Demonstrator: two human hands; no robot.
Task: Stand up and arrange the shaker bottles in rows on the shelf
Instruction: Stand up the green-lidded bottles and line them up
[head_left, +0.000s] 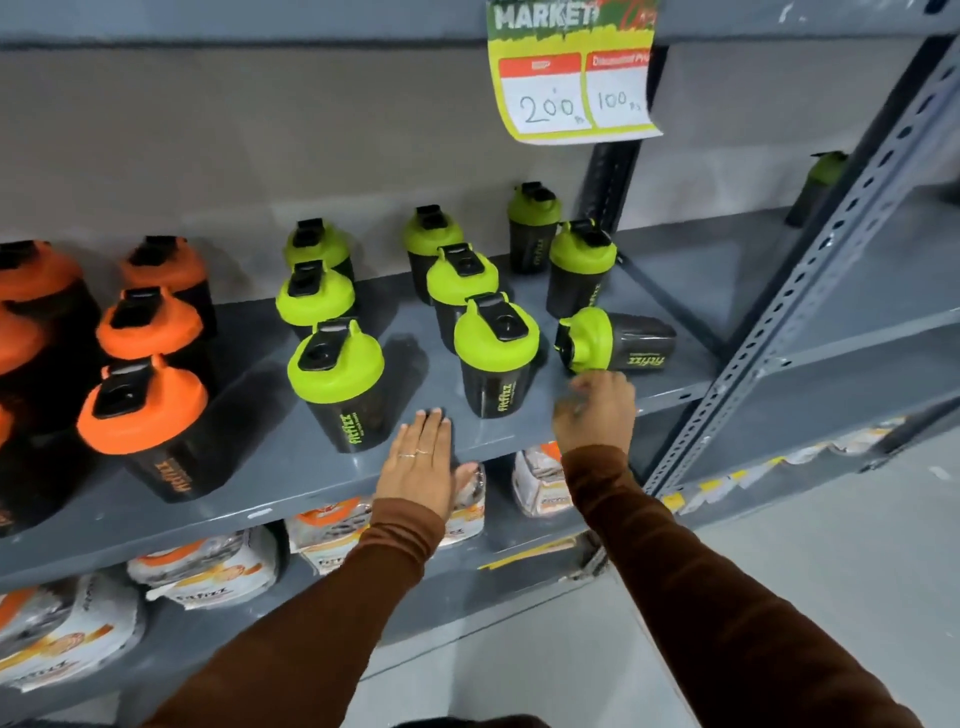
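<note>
Several black shaker bottles with green lids stand upright in rows on the grey shelf (311, 483). One green-lidded bottle (615, 342) lies on its side at the right end, lid pointing left. My right hand (595, 410) hovers just below and in front of it, fingers loosely curled, holding nothing. My left hand (421, 460) rests flat on the shelf's front edge, between the front-left green bottle (340, 384) and the front-middle one (493, 358). Orange-lidded bottles (143, 415) stand in rows at the left.
A yellow price sign (574, 88) hangs from the shelf above. A slotted metal upright (810, 291) bounds the shelf at the right, with one more green bottle (818, 184) beyond it. White and orange packets (208, 569) fill the shelf below.
</note>
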